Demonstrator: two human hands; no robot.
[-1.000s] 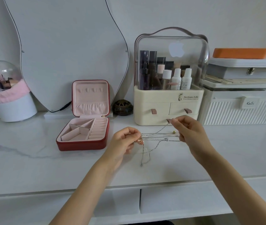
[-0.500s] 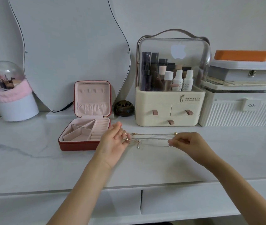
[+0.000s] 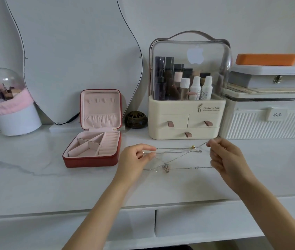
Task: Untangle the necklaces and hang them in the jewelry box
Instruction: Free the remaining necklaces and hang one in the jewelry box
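Thin silver and gold necklaces (image 3: 179, 152) stretch between my two hands, their chains crossing each other above the white tabletop. A small pendant (image 3: 166, 168) hangs from the lower strand and a gold bead (image 3: 193, 146) sits on the upper one. My left hand (image 3: 136, 159) pinches the chains' left ends. My right hand (image 3: 224, 156) grips the right ends, fingers closed. The red jewelry box (image 3: 89, 160) lies open left of my left hand, its pink lid (image 3: 100, 109) upright with small hooks near its top.
A cream cosmetics organizer (image 3: 186, 120) with a clear cover stands behind the necklaces. White storage cases (image 3: 269, 123) are stacked at the right, a curvy mirror (image 3: 74, 56) leans at the back, a domed brush holder (image 3: 13, 112) sits far left, and a small dark pot (image 3: 136, 120) is by the box.
My hands have moved apart and the chains are spread wider, showing crossed strands. The pendant now hangs lower between my hands.
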